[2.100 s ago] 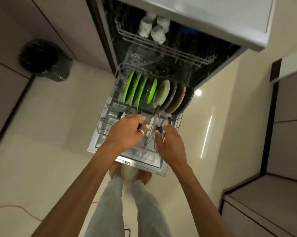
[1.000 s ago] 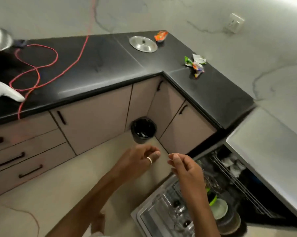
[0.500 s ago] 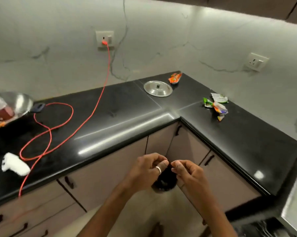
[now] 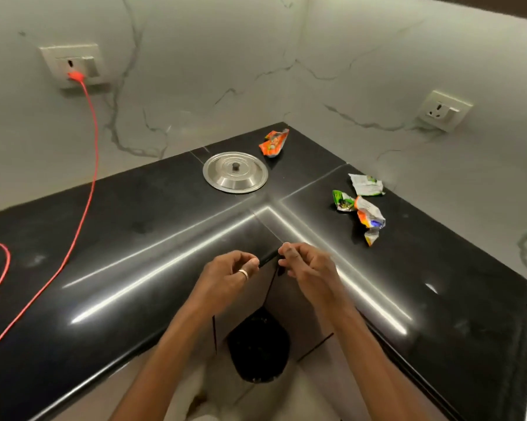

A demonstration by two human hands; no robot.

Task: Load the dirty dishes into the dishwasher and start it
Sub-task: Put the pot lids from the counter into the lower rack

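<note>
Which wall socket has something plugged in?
The left wall socket: an orange cable is plugged into it. The right socket holds no plug.

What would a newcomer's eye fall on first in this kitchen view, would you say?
The bright orange cable, plugged into the wall socket at upper left, trails down across the black countertop. A steel lid lies near the counter's back corner, crumpled wrappers to its right. At centre, the left hand and right hand nearly meet, fingers curled, above a black bin.

Left hand [image 4: 230, 273]: fingers curled, thumb against fingertips, forearm stretched forward.
Right hand [image 4: 312, 268]: fingers curled likewise, just beside the left.
</note>
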